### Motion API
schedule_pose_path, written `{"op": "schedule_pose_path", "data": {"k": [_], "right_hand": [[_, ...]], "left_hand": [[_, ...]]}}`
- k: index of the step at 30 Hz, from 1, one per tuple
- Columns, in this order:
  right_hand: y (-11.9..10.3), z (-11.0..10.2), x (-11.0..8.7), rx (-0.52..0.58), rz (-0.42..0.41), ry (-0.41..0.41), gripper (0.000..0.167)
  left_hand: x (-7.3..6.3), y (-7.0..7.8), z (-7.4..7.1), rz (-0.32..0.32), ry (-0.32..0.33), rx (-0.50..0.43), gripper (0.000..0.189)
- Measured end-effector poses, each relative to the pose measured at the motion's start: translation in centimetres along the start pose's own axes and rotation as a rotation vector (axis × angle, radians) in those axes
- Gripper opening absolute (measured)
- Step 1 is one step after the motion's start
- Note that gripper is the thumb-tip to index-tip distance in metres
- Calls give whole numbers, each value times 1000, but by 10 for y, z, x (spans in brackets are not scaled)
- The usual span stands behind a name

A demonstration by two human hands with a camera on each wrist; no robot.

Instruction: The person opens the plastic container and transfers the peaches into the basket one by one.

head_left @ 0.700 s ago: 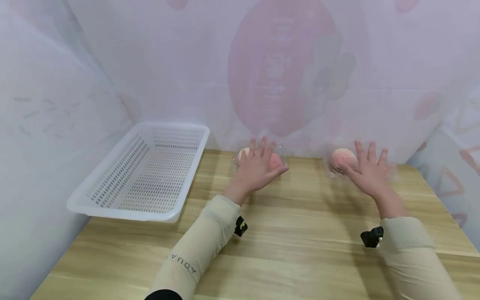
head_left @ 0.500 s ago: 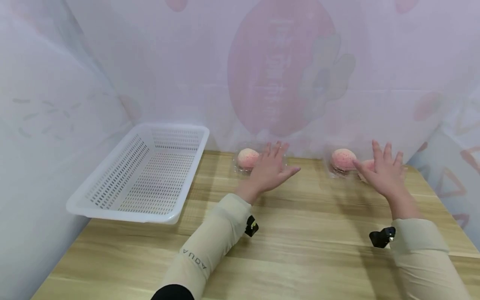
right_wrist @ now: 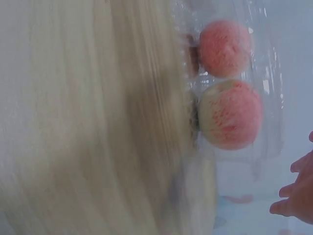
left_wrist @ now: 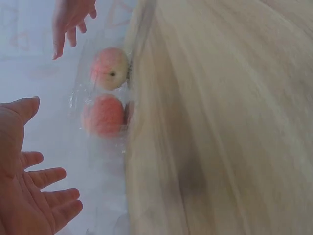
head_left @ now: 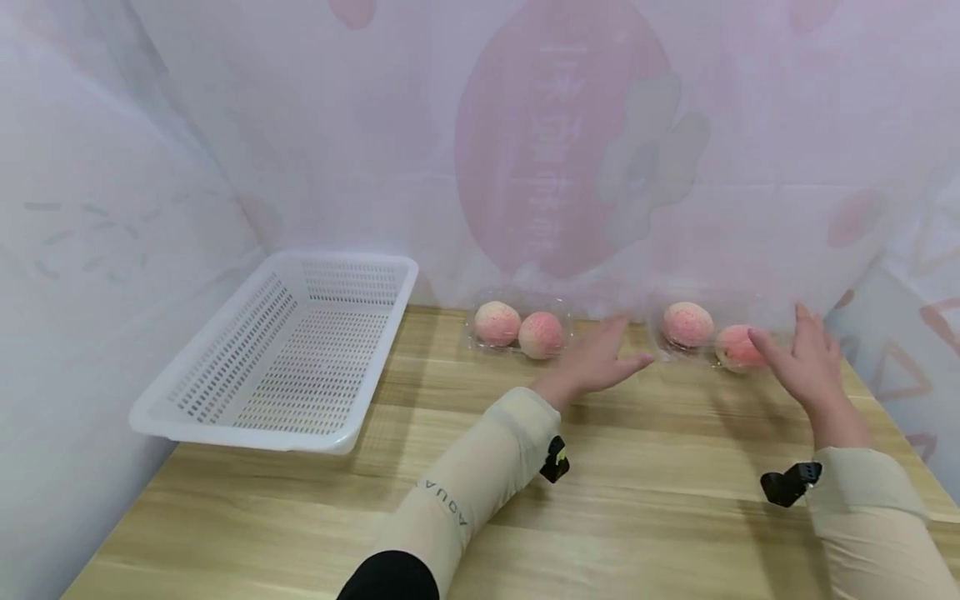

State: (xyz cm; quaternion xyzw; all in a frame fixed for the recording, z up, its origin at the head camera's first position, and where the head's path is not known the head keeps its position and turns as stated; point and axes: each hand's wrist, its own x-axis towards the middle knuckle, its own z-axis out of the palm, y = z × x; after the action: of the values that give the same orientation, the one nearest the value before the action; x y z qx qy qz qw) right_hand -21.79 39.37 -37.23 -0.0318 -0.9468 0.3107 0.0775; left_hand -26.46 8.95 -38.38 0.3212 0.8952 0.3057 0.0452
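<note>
The left hand (head_left: 596, 354) and right hand (head_left: 808, 358) each hold nothing, fingers extended and thumbs spread apart. One clear pack (head_left: 527, 300) with two pink peaches (head_left: 542, 335) lies just left of the left hand. A second pack (head_left: 716, 308), also with two peaches, lies between the hands, near the right thumb. A white perforated basket (head_left: 247, 435) stands on the bench (head_left: 660, 517), well left of both hands.
</note>
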Motion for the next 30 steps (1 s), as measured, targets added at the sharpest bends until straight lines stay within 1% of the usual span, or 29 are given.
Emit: {"op": "schedule_pose_path", "data": {"k": [2,4,8,10,11,13,15,19,23,26,30], "right_hand": [[6,0,0,53,25,6,90],[13,-1,-2,115,65,-5,91],[23,-3,-5,208,152,-30,93],[26,-3,-6,255,186,-40,95],[27,-3,-5,276,199,-43,96],[29,-3,-5,320,220,-55,97],[31,-2,-4,359,224,-73,97],[34,-1,-4,379,221,-108,96],[36,1,-4,358,215,-120,94],[40,4,-3,346,213,-120,93],[41,6,-2,339,215,-118,94]], "left_hand": [[3,2,6,-33,-2,-53,74],[5,4,13,-84,8,-92,72],[7,9,25,-201,44,-128,69],[8,10,30,-239,59,-148,70],[9,11,31,-246,62,-169,71],[11,11,35,-242,65,-209,71],[14,11,38,-228,53,-250,71],[21,11,45,-190,17,-306,70],[23,11,51,-170,-4,-291,71],[22,12,53,-171,-13,-280,70],[25,13,57,-163,-7,-323,69]]}}
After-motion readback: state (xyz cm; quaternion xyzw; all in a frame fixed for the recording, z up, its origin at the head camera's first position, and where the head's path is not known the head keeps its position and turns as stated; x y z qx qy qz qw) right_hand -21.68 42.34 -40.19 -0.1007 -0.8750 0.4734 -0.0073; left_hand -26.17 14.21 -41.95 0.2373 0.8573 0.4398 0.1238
